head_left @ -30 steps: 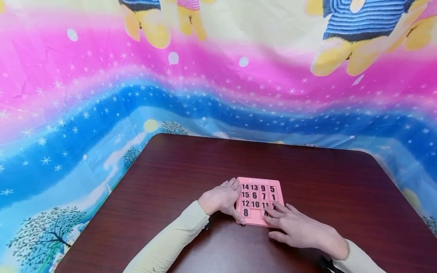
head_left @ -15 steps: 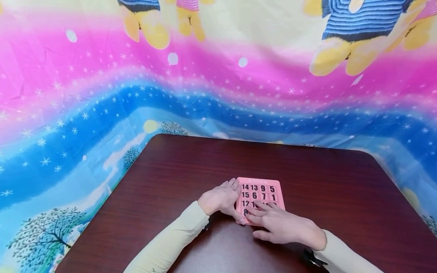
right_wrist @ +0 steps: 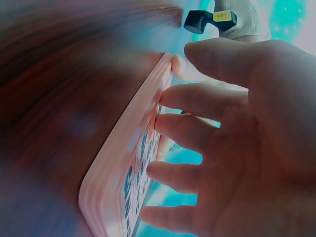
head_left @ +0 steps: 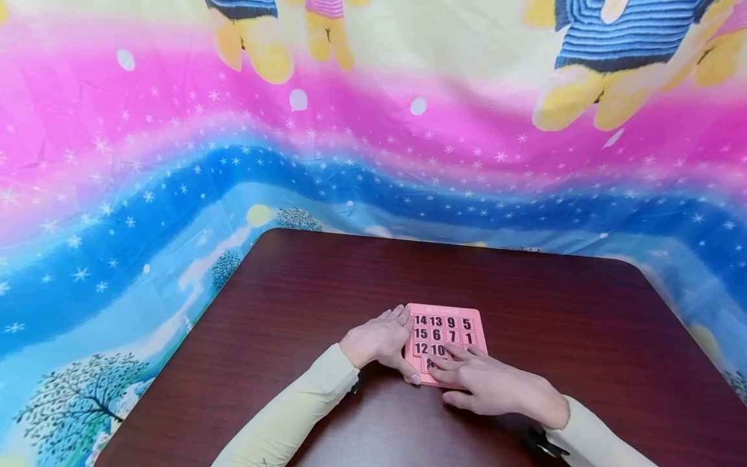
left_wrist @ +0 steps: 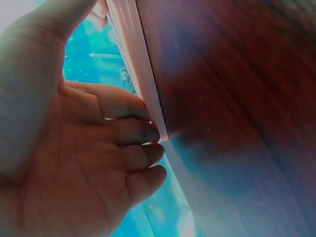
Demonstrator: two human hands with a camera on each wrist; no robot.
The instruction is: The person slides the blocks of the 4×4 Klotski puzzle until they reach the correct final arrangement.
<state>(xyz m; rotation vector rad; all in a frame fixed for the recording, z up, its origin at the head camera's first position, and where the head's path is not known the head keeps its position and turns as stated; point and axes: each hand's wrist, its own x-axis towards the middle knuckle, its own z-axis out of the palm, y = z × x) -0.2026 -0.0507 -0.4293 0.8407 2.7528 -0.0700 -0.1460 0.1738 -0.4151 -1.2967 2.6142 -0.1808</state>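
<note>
A pink number sliding puzzle (head_left: 443,310) lies on the table, black numerals on its square tiles. My left hand (head_left: 378,337) rests along its left side, fingers near the upper left corner and thumb by the lower left one. In the left wrist view those fingertips meet the puzzle's side wall (left_wrist: 153,84). My right hand (head_left: 496,387) reaches over the lower right part with spread, extended fingers. Its fingertips touch the tiles, one of them on the 8 tile (head_left: 428,364) in the bottom row. This hand covers the tiles at lower right.
The dark brown wooden table (head_left: 327,279) has rounded far corners. Behind it hangs a colourful printed cloth (head_left: 362,143) with snowflakes, trees and cartoon figures. A black wrist device (right_wrist: 210,20) shows beyond the right thumb in the right wrist view.
My right hand has slid left across the bottom row, then slightly back right. The 8 tile has shifted right from the row's left end. My left hand stays in place.
</note>
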